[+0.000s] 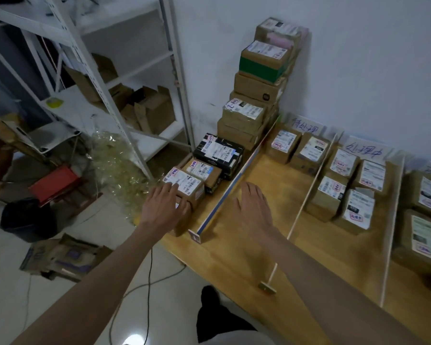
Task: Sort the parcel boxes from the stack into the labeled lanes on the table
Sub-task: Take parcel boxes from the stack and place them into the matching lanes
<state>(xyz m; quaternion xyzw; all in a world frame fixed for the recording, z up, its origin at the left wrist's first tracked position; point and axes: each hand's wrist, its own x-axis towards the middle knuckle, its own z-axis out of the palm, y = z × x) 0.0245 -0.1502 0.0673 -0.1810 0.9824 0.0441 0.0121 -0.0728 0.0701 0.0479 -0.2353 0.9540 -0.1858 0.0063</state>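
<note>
A tall stack of brown parcel boxes [256, 85] leans in the table's far left corner against the wall. In front of it lie a black box [218, 151] and two small brown labelled boxes, the nearest one [184, 185] under my left hand [163, 207], whose straight fingers rest on its top. My right hand [254, 207] hovers open above the wooden table [239, 257], just right of the blue-edged divider [224, 195]. The first lane holds two sorted boxes [284, 145], the second lane several more [353, 190].
Thin white dividers [309, 192] split the table into lanes with handwritten signs [305, 128] at the wall. A larger box [421, 245] sits at the far right. A metal shelf [115, 78], a black bin [28, 217], and flattened cardboard [62, 257] stand left on the floor.
</note>
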